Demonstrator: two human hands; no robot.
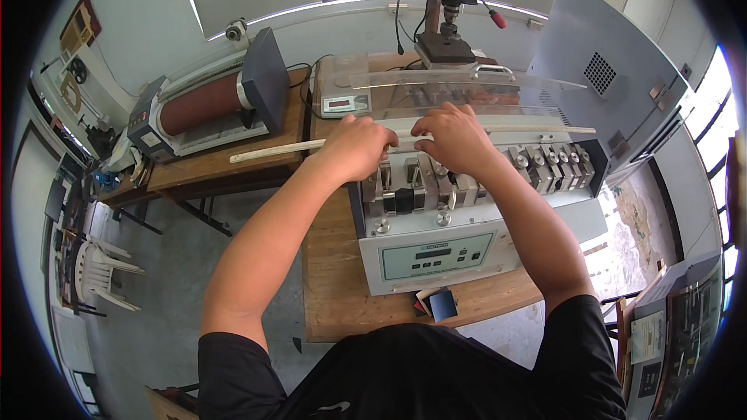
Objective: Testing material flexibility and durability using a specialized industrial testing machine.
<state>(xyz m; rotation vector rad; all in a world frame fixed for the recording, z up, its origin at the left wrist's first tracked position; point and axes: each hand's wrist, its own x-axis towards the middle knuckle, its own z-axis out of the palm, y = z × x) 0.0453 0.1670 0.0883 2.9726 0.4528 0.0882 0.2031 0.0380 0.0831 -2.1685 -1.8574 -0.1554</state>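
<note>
Left hand [358, 148] and right hand [455, 138] curl at the pale stick [272, 152], grasp unclear

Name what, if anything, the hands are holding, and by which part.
It cannot be told: the left hand and right hand curl near the long pale strip, but any grip is hidden.

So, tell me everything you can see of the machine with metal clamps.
The machine has a pale grey housing, dark end plates and metallic-looking clamps with round knobs. Its front holds a pale green panel with a small dark display and buttons. It stands on a wooden table. The left hand and right hand are above it; contact is unclear.
</note>
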